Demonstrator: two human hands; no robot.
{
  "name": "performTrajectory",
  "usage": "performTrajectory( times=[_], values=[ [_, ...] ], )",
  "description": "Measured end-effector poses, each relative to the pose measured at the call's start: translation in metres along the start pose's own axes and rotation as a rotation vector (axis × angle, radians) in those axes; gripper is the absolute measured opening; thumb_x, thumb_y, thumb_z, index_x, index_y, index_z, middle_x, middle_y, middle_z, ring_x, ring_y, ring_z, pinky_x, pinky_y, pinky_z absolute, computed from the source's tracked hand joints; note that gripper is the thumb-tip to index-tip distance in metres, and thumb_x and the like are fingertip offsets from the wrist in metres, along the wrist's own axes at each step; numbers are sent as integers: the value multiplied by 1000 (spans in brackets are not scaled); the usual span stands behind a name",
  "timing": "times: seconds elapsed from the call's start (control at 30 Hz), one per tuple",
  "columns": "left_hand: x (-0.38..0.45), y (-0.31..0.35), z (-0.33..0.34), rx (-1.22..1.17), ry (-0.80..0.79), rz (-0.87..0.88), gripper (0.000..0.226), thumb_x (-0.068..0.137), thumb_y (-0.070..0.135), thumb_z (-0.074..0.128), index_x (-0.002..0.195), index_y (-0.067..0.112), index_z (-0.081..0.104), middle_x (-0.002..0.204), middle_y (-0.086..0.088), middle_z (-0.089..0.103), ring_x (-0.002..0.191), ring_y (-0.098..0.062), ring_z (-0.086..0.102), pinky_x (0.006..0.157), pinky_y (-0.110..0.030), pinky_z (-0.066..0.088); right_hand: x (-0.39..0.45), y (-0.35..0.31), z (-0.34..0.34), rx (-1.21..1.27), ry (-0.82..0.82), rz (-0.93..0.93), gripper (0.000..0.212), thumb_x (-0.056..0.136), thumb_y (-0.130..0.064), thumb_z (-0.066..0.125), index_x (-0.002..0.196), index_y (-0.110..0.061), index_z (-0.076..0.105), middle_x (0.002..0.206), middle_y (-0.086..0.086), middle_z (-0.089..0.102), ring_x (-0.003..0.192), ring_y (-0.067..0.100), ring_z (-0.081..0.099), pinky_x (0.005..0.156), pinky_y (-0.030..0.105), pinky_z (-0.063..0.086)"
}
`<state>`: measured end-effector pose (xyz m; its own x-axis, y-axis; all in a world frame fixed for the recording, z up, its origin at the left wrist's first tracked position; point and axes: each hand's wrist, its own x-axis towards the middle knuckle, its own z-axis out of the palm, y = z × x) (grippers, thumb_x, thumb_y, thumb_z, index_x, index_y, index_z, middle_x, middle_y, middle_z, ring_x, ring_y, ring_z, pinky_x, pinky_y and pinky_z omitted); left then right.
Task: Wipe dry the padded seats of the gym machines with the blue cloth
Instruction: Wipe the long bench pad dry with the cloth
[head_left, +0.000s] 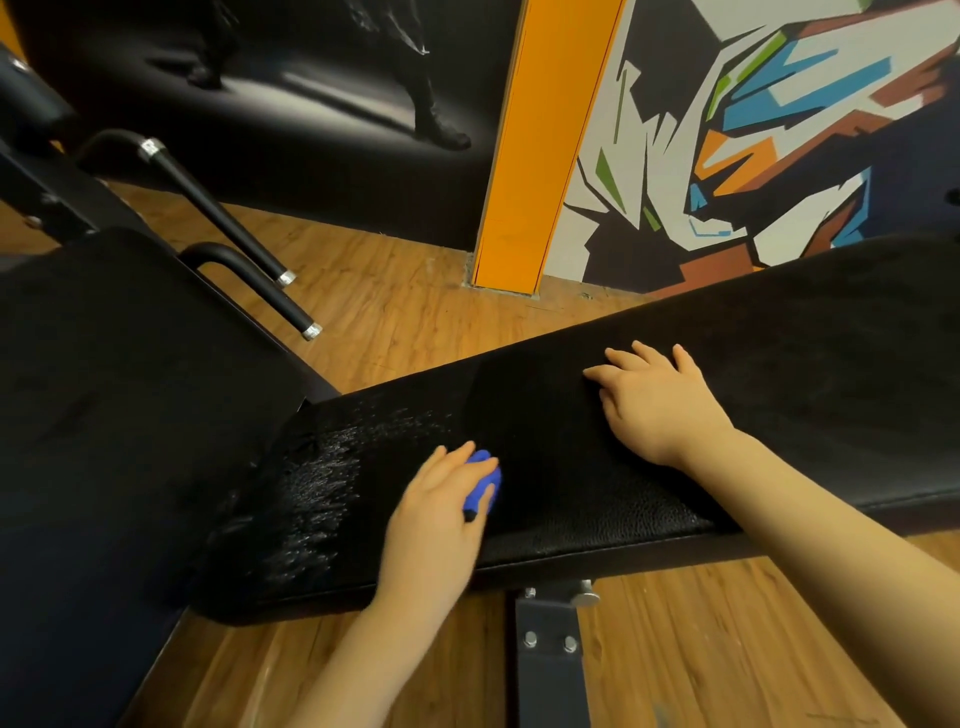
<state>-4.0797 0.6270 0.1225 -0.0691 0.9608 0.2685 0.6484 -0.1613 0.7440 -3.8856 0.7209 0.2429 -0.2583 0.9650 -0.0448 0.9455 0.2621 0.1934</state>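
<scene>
A long black padded bench (779, 374) runs from lower left to upper right across the view. Its left end glistens with wet droplets (317, 499). My left hand (436, 519) presses a bunched blue cloth (483, 480) onto the pad just right of the wet patch, fingers curled around the cloth, which mostly hides under the hand. My right hand (660, 400) rests flat on the dry middle of the pad with fingers spread.
A second black padded seat (119, 374) lies at the left, touching the bench's wet end. Black handle bars with silver caps (234, 228) stand behind it. The bench's steel leg (550, 654) drops to the wooden floor. An orange pillar (540, 145) and a painted wall stand beyond.
</scene>
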Motion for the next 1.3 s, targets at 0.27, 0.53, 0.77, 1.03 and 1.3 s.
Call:
performTrajectory(
  times=[0.27,0.53,0.77,1.03,1.3],
  values=[
    [-2,9,-7,-57,82,-55,41,98,18,54,138,28,52,147,10,46,141,-8,33,114,-21,22,1,0,0,12,7,3,45,105,-32,26,150,-30,34,161,3,23,150,27,11,119,54,2],
    [-9,65,27,-33,23,210,43,86,16,72,127,21,64,136,2,59,135,-19,46,105,-30,36,2,-1,0,-9,-3,10,45,105,-33,28,150,-31,33,161,2,23,150,26,11,119,54,3],
    [-13,31,25,-26,102,214,49,79,8,78,124,21,66,133,3,60,132,-18,47,103,-27,35,2,0,-1,0,2,-4,45,105,-33,28,149,-32,33,161,2,23,150,26,11,120,53,3],
    [-18,-13,2,-2,39,99,49,95,17,59,139,36,48,140,30,26,139,6,8,99,1,3,1,-3,-1,10,0,11,44,105,-32,28,149,-31,35,160,0,23,150,25,10,120,52,3],
    [4,-24,-7,-269,115,24,34,94,18,59,123,37,57,128,21,53,120,10,46,98,0,29,35,-33,4,27,-41,-56,48,102,-45,34,148,-32,35,160,2,24,150,28,10,118,55,4]
  ],
)
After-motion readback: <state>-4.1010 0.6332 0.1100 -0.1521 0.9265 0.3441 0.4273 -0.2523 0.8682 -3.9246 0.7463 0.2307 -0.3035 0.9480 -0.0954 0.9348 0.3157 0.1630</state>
